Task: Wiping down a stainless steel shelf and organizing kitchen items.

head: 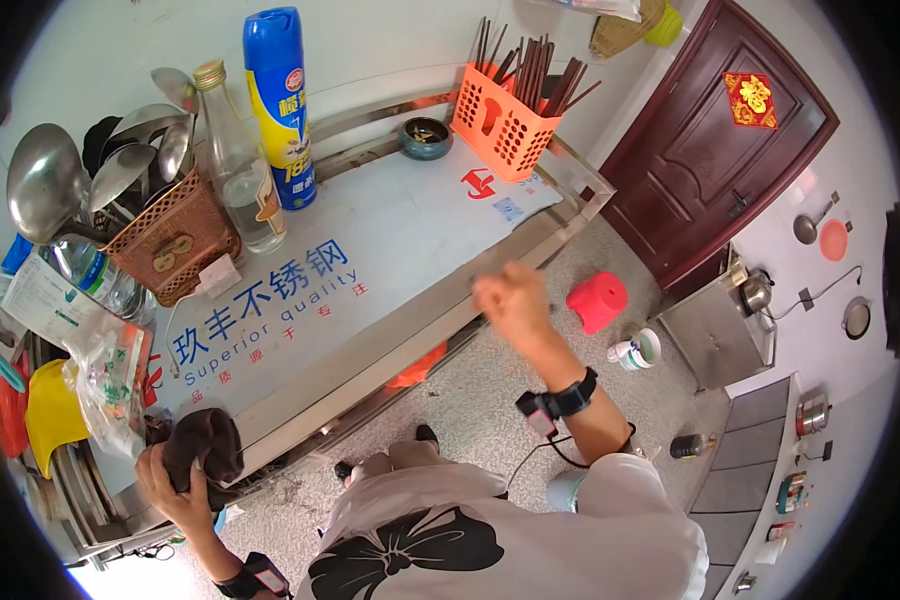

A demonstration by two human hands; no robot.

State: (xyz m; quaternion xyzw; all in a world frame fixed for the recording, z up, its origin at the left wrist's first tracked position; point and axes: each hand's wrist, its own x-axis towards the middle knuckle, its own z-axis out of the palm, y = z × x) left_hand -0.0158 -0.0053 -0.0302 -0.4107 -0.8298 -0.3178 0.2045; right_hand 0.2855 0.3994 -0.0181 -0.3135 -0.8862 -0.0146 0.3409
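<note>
My left hand (171, 491) grips a bunched dark brown cloth (214, 442) at the near left corner of a stainless steel table (360, 367). Over the table's front edge, towards its right part, my right hand (516, 306) is blurred by motion. Its fingers look curled, and whether anything is between them is unclear. A printed plastic film (390, 232) covers the tabletop. Near my left hand lie a clear plastic bag (105, 390) and a yellow bag (56, 412).
Along the wall stand a brown basket of ladles (172, 232), a glass bottle (247, 187), a spray can (281, 112), a dark ashtray-like bowl (425, 142) and an orange chopstick holder (506, 127). A red stool (598, 301) and a white bucket (636, 350) are on the floor.
</note>
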